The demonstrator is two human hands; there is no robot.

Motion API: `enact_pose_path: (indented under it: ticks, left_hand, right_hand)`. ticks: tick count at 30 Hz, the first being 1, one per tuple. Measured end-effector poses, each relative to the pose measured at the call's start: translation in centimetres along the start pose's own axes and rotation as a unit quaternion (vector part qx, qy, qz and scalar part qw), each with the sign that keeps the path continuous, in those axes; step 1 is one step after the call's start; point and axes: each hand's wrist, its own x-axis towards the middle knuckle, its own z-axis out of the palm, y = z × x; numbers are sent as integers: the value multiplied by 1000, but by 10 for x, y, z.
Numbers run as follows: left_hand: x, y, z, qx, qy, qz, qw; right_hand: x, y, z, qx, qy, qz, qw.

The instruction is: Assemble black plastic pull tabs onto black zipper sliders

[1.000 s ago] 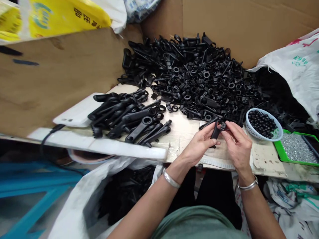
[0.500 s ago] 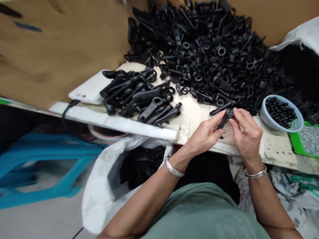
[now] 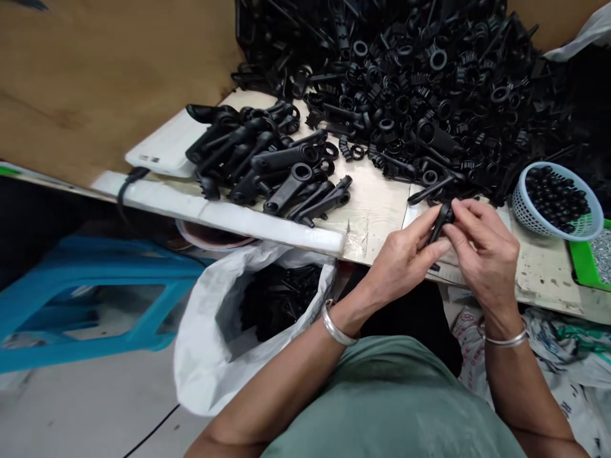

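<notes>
Both hands meet over the front edge of the worktable around a black plastic lever-shaped part [image 3: 440, 222]. My left hand [image 3: 405, 254] is closed on its shaft, thumb and fingers on either side. The fingertips of my right hand [image 3: 487, 248] pinch its upper end, where a ring or clip may sit; the fingers hide the detail. Just beyond the hands lies another black lever part [image 3: 429, 189]. To the left is a group of similar black lever parts with ring ends [image 3: 289, 187]. A big heap of black rings and levers [image 3: 405, 95] rises behind.
At the right stand a light-blue basket [image 3: 525, 213] of small black balls and a green tray [image 3: 580, 264] of small metal pieces. A white power bank-like box [image 3: 162, 149] with a cable lies left. Below are an open white sack [image 3: 195, 356] and a blue stool [image 3: 119, 270].
The view has shifted, so the table contents sit higher in the picture. Both hands still hold the black lever part together, with the fingers slightly readjusted at its upper end.
</notes>
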Motion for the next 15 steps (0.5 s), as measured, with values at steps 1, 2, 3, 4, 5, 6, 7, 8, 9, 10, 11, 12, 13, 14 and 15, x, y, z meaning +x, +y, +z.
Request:
enact_pose_path:
  ticks: [1,2,3,4,5,6,7,8,9,10,11,12,13,14,15]
  left_hand:
    - [-2,0,0,0,16,-15,1000]
    - [-4,1,0,2,36,-33,999]
    - [-6,1,-1,7,53,-52,997]
    - [-9,2,-2,13,65,-69,995]
    - [-11,4,-3,19,71,-79,994]
    - [-14,5,-4,25,69,-81,994]
    - [-16,7,-4,34,61,-78,995]
    - [-19,10,-5,45,48,-69,995]
    - [-21,12,-6,63,36,-59,996]
    - [-23,15,-7,89,27,-46,995]
    - [-24,18,-7,124,21,-34,991]
    - [-25,20,-8,166,18,-21,986]
    - [-26,22,-9,209,18,-7,978]
    - [-28,24,-10,250,18,7,968]
    - [-29,26,-11,287,19,20,958]
  right_hand:
    - [-3,-1,-3,29,-24,20,999]
    - [-6,-1,-6,64,-46,44,996]
    - [-9,0,-9,102,-63,74,990]
    - [-12,0,-11,141,-77,107,981]
    - [-15,1,-13,178,-88,141,970]
    - [-17,2,-13,208,-101,171,958]
    - [-19,2,-13,232,-118,194,946]
    - [-20,2,-12,249,-136,209,936]
    - [-21,0,-10,258,-155,216,929]
    - [-21,-2,-8,258,-167,217,926]
    - [-22,-4,-5,249,-170,216,929]
    - [-23,-7,-2,234,-165,214,934]
    - [-24,-10,1,215,-152,209,942]
    - [-24,-13,5,196,-136,200,950]
    - [-24,-16,8,179,-121,190,958]
